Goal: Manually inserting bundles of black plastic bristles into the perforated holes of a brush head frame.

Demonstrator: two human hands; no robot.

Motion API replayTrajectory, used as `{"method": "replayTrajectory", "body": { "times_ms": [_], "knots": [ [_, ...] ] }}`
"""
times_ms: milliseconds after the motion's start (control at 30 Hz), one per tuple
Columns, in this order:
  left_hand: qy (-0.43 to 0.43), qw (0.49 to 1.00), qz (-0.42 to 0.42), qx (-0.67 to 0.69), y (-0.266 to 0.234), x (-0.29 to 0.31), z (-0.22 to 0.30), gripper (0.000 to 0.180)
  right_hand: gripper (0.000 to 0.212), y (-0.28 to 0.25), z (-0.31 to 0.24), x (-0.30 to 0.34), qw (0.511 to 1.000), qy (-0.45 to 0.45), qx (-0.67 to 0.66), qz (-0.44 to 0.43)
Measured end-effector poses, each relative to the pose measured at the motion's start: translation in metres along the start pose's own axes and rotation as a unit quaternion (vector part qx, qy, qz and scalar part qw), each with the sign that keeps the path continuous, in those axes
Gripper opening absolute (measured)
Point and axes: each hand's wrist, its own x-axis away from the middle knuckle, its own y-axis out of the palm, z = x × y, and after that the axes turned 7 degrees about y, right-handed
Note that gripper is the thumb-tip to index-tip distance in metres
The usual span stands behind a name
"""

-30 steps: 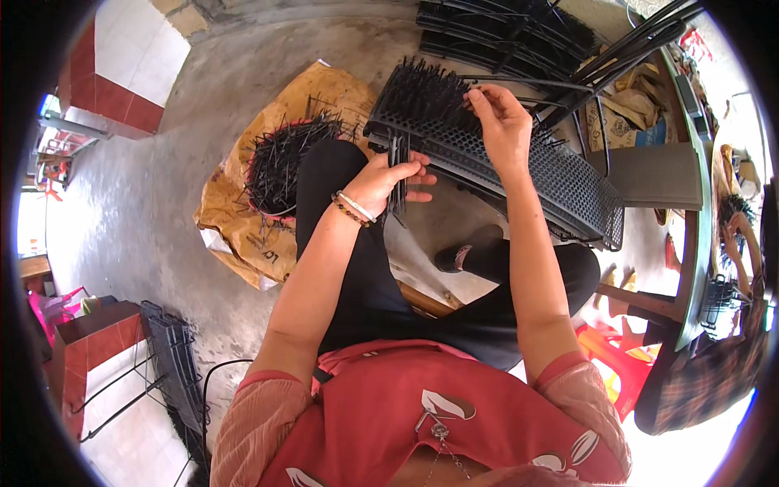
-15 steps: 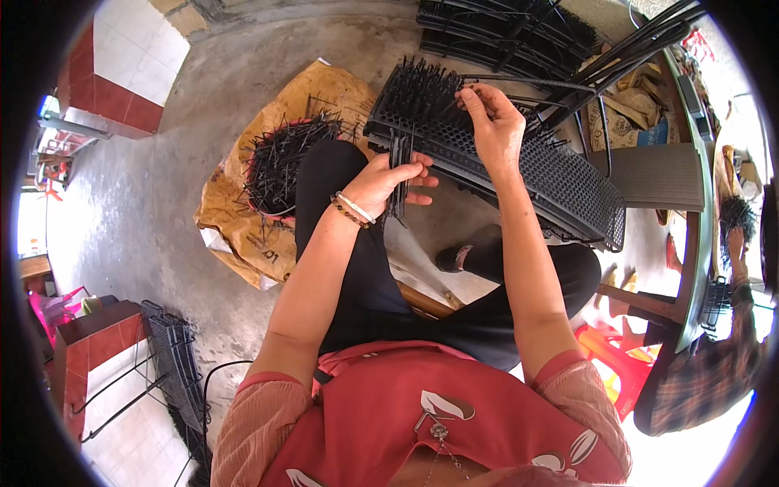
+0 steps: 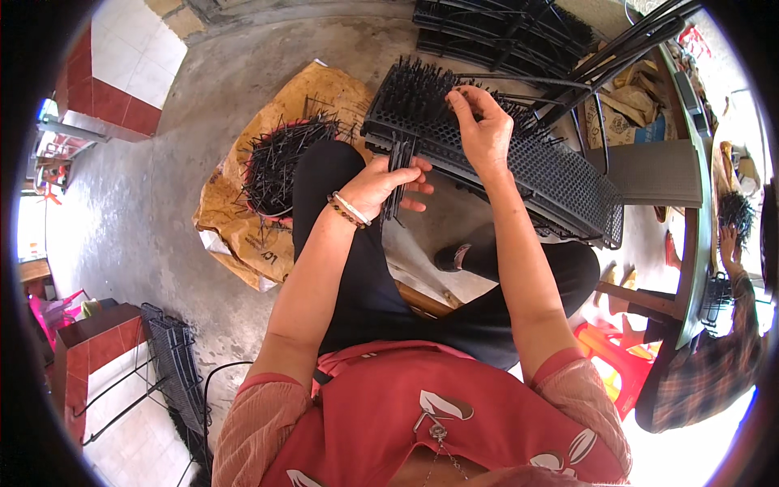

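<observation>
The left hand [image 3: 376, 185] grips black sticks [image 3: 399, 156], and the right hand [image 3: 485, 130] pinches over the rack [image 3: 560, 182], on what I can't tell.

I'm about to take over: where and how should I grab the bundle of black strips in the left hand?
Probably pinch the bundle of strips by its lower ends, coming from below in the picture: they stick out free beneath the left hand, while the upper ends overlap the black rack.
</observation>
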Motion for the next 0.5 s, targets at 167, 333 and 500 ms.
{"method": "replayTrajectory", "body": {
  "times_ms": [167,333,500],
  "knots": [
    [-0.011,1.000,-0.003,-0.001,-0.0022,-0.0002,-0.0002,0.026,0.015,0.0022,-0.0056,0.0056,0.991,-0.096,0.090,0.027],
    [-0.008,1.000,0.004,-0.005,-0.0023,-0.0001,-0.0009,0.027,0.019,0.0031,0.0032,0.0040,0.955,-0.241,0.171,0.007],
    [-0.007,1.000,0.005,-0.011,-0.0004,0.0009,0.0007,0.027,0.018,0.0045,0.0015,0.0048,0.940,-0.283,0.188,-0.009]
  ]
}}
